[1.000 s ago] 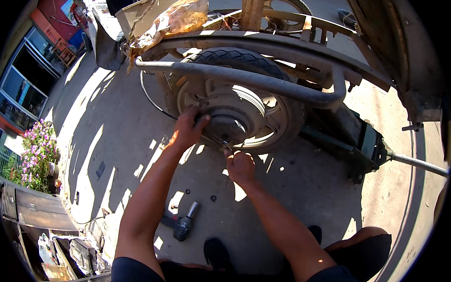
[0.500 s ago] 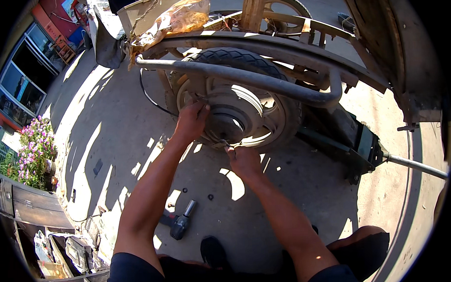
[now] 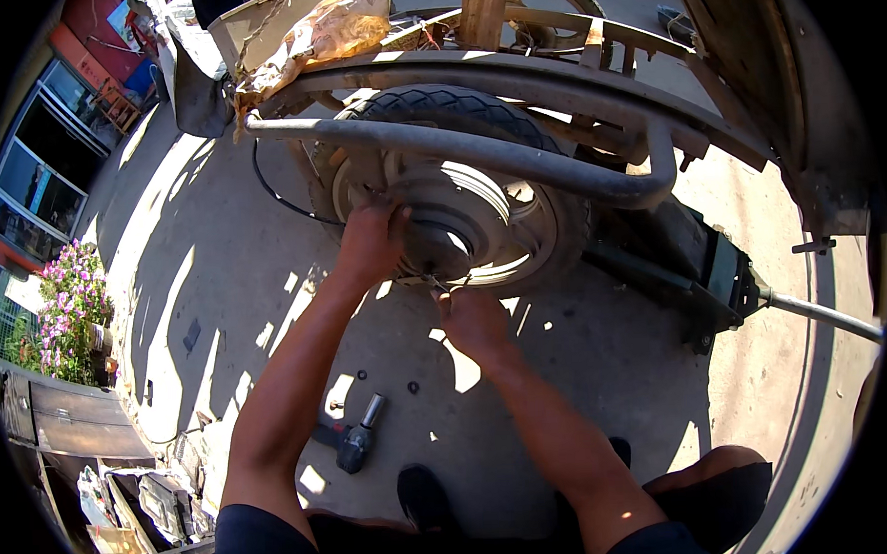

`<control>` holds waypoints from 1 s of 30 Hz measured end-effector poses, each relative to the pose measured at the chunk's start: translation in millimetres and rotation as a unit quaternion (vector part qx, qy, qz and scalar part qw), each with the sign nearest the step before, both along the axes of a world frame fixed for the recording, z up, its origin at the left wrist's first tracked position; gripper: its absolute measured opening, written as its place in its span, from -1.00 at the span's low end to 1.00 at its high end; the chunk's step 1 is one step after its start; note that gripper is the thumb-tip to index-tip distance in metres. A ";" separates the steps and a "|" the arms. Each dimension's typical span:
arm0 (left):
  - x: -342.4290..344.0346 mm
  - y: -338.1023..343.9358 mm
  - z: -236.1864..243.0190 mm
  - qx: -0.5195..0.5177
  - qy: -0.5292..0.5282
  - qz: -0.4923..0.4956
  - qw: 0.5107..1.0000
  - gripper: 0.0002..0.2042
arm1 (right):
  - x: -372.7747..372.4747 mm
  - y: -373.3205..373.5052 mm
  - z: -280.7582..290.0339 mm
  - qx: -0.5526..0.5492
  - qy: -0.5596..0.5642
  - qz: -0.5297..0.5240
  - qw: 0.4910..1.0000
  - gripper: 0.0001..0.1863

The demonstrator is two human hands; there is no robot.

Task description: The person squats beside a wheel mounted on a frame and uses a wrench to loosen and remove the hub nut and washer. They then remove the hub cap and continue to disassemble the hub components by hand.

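Observation:
A wheel with a black tyre (image 3: 437, 103) and a pale spoked rim lies tilted toward me beneath a metal frame. My left hand (image 3: 372, 242) is at the left side of its dark round hub (image 3: 438, 250), fingers curled and closed; what they grip is hidden. Lower down, my right hand (image 3: 472, 320) is closed in a pinch at the hub's bottom edge. A small metal end shows at its fingertips, too small to name. A black cable (image 3: 285, 201) runs to the wheel near my left hand.
A grey tube bar (image 3: 459, 157) crosses above the wheel. To the right stands a dark green jack (image 3: 712, 282) with a long handle. On the ground lie a cordless impact wrench (image 3: 356, 441) and two small dark rings. A toolbox (image 3: 130, 527) and pink flowers (image 3: 73, 309) are at left.
The view has shifted slightly, so the wheel and frame appear a little farther left and higher. Both hands stay at the hub; the right one has moved slightly left with it.

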State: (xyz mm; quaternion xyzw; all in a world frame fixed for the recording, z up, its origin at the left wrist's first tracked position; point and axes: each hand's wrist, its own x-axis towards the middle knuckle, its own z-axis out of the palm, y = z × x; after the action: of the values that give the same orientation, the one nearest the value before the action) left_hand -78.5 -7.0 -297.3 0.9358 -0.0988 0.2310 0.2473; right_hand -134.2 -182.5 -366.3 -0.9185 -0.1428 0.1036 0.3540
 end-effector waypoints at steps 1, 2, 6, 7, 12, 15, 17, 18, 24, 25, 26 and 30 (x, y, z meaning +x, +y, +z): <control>-1.3 5.2 -5.8 -0.043 -0.001 0.005 0.999 -0.84 | 1.3 -2.1 -4.2 0.000 0.002 0.002 1.000 -0.58; -1.2 10.3 -9.7 -0.084 -0.006 0.007 0.996 -0.84 | 3.7 -3.1 -6.4 0.002 0.001 0.003 1.000 -0.58; -8.1 16.3 -13.4 -0.142 0.078 0.072 0.984 -0.85 | 0.4 -1.7 -7.5 0.003 -0.022 -0.004 1.000 -0.59; -5.5 12.3 -9.7 -0.122 0.064 0.055 0.989 -0.85 | -0.2 -1.0 -6.9 0.004 -0.026 -0.003 1.000 -0.58; 1.8 -12.6 5.8 0.012 0.025 0.009 1.000 -0.85 | 0.0 -1.2 -1.8 0.006 -0.036 -0.004 0.999 -0.55; -1.6 11.6 -12.9 -0.065 0.012 0.021 0.998 -0.85 | 4.6 -6.4 4.9 -0.016 -0.032 0.015 0.999 -0.54; -2.1 23.3 -18.9 -0.155 0.061 0.060 0.984 -0.86 | 6.0 -5.8 5.9 -0.013 -0.033 0.020 0.999 -0.55; -1.4 23.3 -19.8 -0.158 0.067 0.068 0.983 -0.85 | 6.6 -5.0 5.8 -0.013 -0.034 0.022 0.999 -0.55; 1.4 -2.1 0.5 -0.010 0.072 0.021 0.997 -0.82 | 6.4 -2.6 -2.2 -0.009 -0.025 0.022 0.999 -0.54; -1.1 -1.3 -1.9 0.008 0.048 0.023 0.999 -0.81 | 7.8 -4.1 -2.9 -0.009 -0.034 0.025 0.999 -0.54; -3.3 0.0 -4.5 0.025 0.026 0.026 0.999 -0.81 | 9.1 -5.6 -0.1 -0.015 -0.033 0.034 0.999 -0.56; -5.2 16.5 -6.3 -0.131 0.065 0.060 0.987 -0.82 | 17.5 -8.1 6.2 -0.030 -0.024 0.058 0.998 -0.61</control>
State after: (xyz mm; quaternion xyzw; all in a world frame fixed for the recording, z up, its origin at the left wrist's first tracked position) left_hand -83.7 9.4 -303.6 0.9125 0.0049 0.1953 0.3594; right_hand -116.8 -190.6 -360.0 -0.9212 -0.2007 0.1059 0.3161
